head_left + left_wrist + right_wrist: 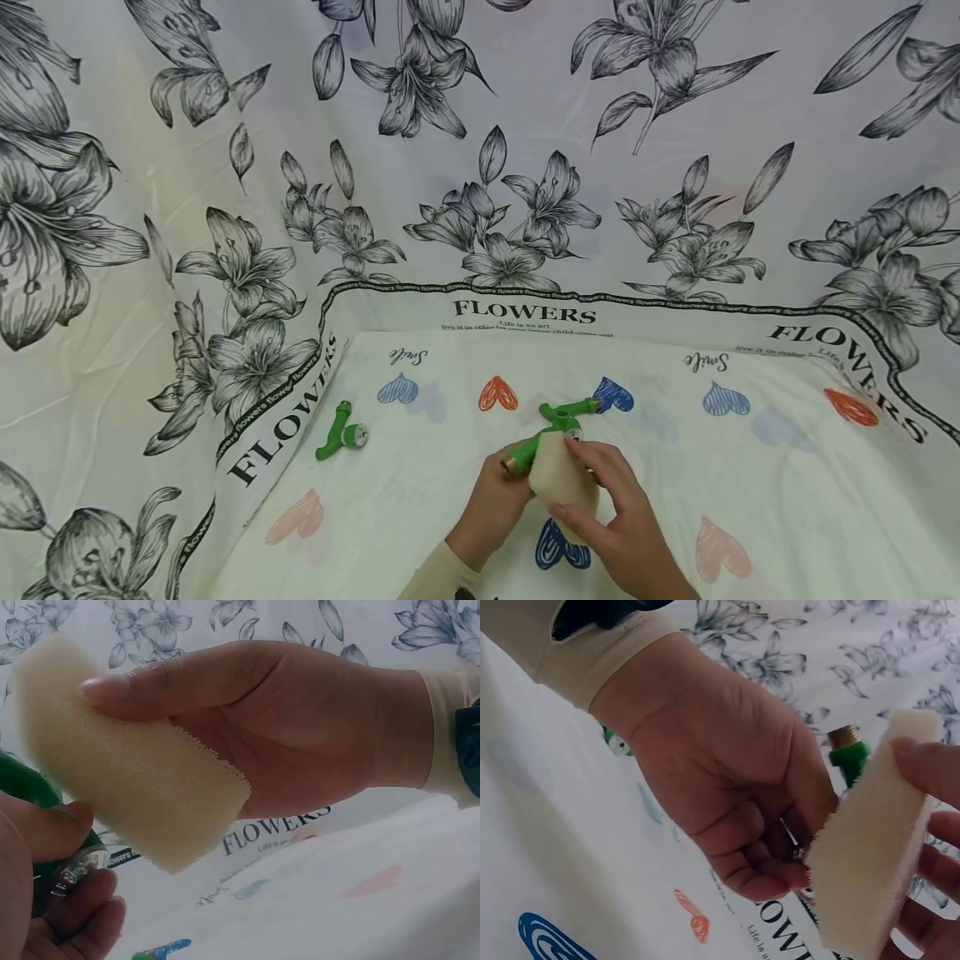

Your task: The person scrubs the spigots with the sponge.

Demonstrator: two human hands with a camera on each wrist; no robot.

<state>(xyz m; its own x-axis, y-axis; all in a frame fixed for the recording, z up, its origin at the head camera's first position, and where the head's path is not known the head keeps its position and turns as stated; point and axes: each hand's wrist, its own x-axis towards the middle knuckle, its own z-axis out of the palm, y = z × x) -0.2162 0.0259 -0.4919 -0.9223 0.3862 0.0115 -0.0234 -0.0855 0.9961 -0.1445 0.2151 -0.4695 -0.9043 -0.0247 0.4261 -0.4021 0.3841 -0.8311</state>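
Observation:
My left hand [495,500] grips a green tap [523,455] with a brass threaded end and a silvery round part. Much of that tap is hidden behind the sponge and fingers. With thumb and fingers, my right hand [626,517] holds a cream-coloured sponge block [562,479] up against it. In the left wrist view, the sponge [157,780] stands in front of the tap's green body [30,784]. From the right wrist, the tap's brass end [846,736] sticks up behind the sponge [870,847].
A second green tap [341,433] lies at the left on the white cloth [420,517] printed with hearts. Another green piece with a brass tip [577,407] lies just beyond my hands. Flower-printed fabric [540,225] rises at the back and sides.

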